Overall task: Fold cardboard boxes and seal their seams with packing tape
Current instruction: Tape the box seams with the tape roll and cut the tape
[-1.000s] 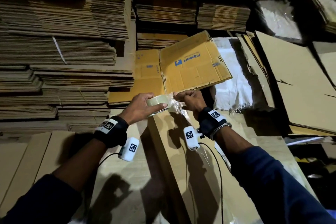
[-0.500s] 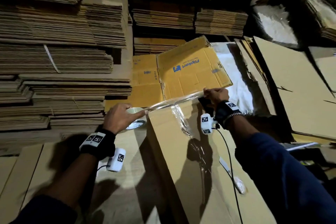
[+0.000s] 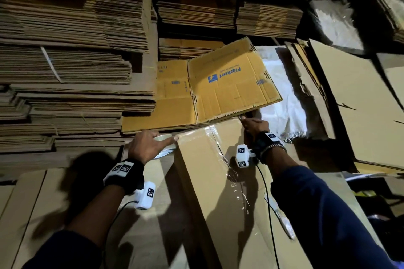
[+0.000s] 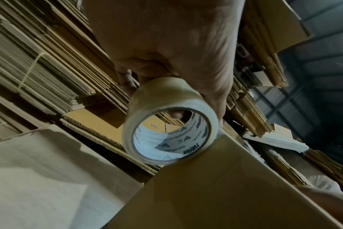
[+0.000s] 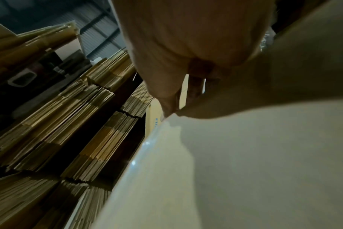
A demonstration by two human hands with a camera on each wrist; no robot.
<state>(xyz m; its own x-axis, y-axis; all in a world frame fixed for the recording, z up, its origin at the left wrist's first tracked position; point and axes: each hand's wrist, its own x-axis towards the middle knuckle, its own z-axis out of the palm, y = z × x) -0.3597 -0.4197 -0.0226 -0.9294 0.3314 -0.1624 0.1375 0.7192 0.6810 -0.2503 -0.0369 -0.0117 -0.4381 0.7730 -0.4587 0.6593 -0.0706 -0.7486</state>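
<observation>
Laying a strip of clear tape (image 3: 209,132) across the far end of the folded cardboard box (image 3: 218,192): left hand (image 3: 146,145) grips the tape roll (image 4: 170,120) at the box's left edge, forefinger extended along the strip; right hand (image 3: 254,125) pinches the free end at the right corner. Judged next: press the strip flat, then sever it at the roll without wrinkling.

Both arms extended fwd; left hand (image 3: 146,146) curled, gripping; right hand (image 3: 254,125) pinching.
</observation>
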